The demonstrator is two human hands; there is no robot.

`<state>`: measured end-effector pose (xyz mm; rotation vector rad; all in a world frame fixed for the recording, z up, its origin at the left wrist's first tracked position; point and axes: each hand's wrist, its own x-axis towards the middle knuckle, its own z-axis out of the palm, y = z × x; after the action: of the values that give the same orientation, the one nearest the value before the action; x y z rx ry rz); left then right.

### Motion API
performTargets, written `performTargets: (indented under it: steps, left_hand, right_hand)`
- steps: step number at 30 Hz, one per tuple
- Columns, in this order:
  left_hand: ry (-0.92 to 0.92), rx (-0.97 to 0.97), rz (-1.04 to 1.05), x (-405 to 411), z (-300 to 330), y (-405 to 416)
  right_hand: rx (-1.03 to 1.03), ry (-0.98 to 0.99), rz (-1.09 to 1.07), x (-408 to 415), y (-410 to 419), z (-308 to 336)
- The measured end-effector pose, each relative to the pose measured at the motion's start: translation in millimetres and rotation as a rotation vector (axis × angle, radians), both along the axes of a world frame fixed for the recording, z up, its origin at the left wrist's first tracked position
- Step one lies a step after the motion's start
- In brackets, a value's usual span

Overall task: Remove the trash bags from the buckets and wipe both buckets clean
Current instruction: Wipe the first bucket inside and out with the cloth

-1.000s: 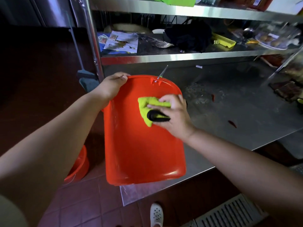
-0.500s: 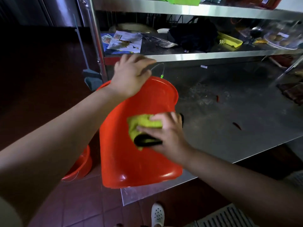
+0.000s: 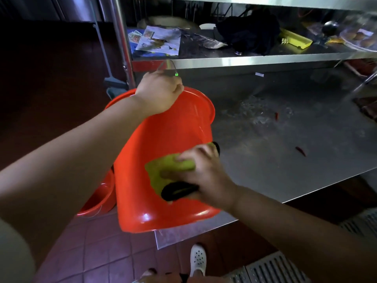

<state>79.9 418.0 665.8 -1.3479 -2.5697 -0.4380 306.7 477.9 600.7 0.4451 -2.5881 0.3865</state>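
An orange bucket [image 3: 161, 139] lies tilted on its side at the near left corner of the steel table [image 3: 285, 152], its base toward me. My left hand [image 3: 161, 92] grips its rim and thin wire handle at the top. My right hand [image 3: 204, 172] presses a yellow-green cloth [image 3: 163, 170] with a black part against the bucket's outer wall, low down. A second orange bucket [image 3: 98, 199] stands on the floor to the left, mostly hidden behind my left arm and the first bucket.
A steel shelf [image 3: 244, 60] above the table holds papers [image 3: 157, 40], a black bag [image 3: 248, 33] and a yellow tray [image 3: 295, 39]. Two red chili peppers [image 3: 301, 151] lie on the table. A broom [image 3: 110, 78] leans at left. My white shoe [image 3: 197, 260] and a floor grate [image 3: 275, 270] are below.
My right hand slid the cloth down the bucket's side toward its base. My left hand shifted from the rim's left side to the top, and the bucket turned more upright.
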Motion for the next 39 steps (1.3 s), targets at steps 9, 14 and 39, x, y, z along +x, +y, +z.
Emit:
performTargets:
  steps: [9,14,39]
  left_hand:
    - [-0.272,0.018,0.19,-17.4,6.3,-47.6]
    - [-0.36,0.104,0.185,-10.8,3.0,-66.1]
    - [-0.697,0.279,0.04,-1.3,-11.9,-56.3]
  right_hand:
    - [-0.154,0.04,-0.273,-120.8,21.5,32.0]
    - [-0.154,0.064,-0.259,-89.2,-3.0,30.5]
    - [-0.016,0.021,-0.306,-93.7,43.4,49.3]
